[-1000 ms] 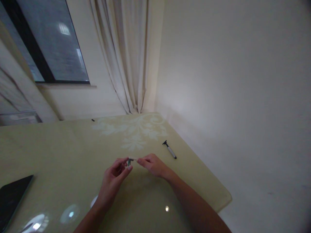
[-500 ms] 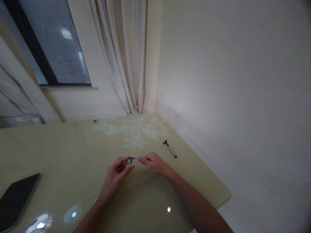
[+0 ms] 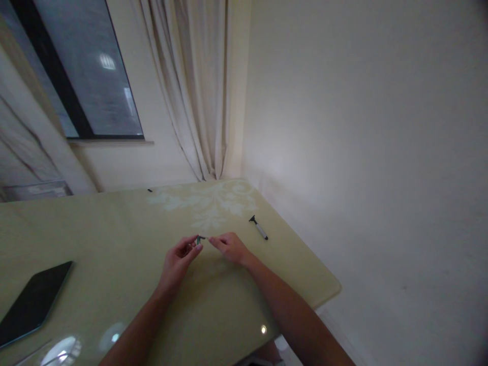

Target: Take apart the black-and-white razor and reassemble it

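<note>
In front of me, over the table (image 3: 125,254), my left hand (image 3: 181,256) pinches a small green and dark piece (image 3: 198,240) between thumb and fingertips. Its exact kind is too small to make out. My right hand (image 3: 231,247) is closed, its thumb and finger at the end of a thin, short strip (image 3: 206,238) that reaches across to the green piece. Fingers hide part of both. To the right of my hands lies a razor (image 3: 260,229) with a grey handle and a black T-shaped head.
A black tablet-like slab (image 3: 36,300) lies on the table at the left. One tiny black piece (image 3: 150,190) rests near the far edge. Behind the table hang curtains (image 3: 198,91) beside a window (image 3: 91,71); a bare wall (image 3: 362,152) runs along the right.
The view has shifted slightly, so hands and razor appear higher and further left. Between my hands a dark part now shows where a pale strip showed before. Both hands keep their pinch.
</note>
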### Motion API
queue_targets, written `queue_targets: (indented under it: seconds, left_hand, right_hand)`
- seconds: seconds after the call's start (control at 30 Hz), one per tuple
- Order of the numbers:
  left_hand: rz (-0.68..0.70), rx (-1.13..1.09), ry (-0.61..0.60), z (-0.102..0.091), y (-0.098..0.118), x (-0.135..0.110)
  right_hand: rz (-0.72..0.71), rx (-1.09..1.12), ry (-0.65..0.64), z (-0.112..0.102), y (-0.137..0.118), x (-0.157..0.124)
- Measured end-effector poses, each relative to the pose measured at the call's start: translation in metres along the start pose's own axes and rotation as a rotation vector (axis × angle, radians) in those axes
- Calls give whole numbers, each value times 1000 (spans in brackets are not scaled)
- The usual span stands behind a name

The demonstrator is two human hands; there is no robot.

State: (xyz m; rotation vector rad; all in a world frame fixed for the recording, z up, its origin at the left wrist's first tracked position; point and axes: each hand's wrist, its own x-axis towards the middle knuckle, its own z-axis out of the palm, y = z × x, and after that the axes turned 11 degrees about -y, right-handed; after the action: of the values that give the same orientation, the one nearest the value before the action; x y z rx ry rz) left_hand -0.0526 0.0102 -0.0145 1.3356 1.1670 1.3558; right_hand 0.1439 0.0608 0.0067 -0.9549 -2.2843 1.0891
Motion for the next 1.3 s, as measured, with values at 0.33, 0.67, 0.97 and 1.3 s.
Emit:
queue_targets:
  seconds: [0.33, 0.67, 0.97, 1.3]
  left_hand:
    - [-36, 16, -11, -1, -2, 6]
    - [-6, 126, -75, 3, 6, 2]
    - [-6, 168, -102, 2, 5, 2]
    - [12, 157, -126, 1, 5, 4]
  right_hand:
    - [109, -184, 96, 12, 1, 1]
    - [176, -302, 139, 17, -4, -19]
    - [142, -317, 134, 18, 0, -20]
    - [213, -399, 150, 19, -6, -22]
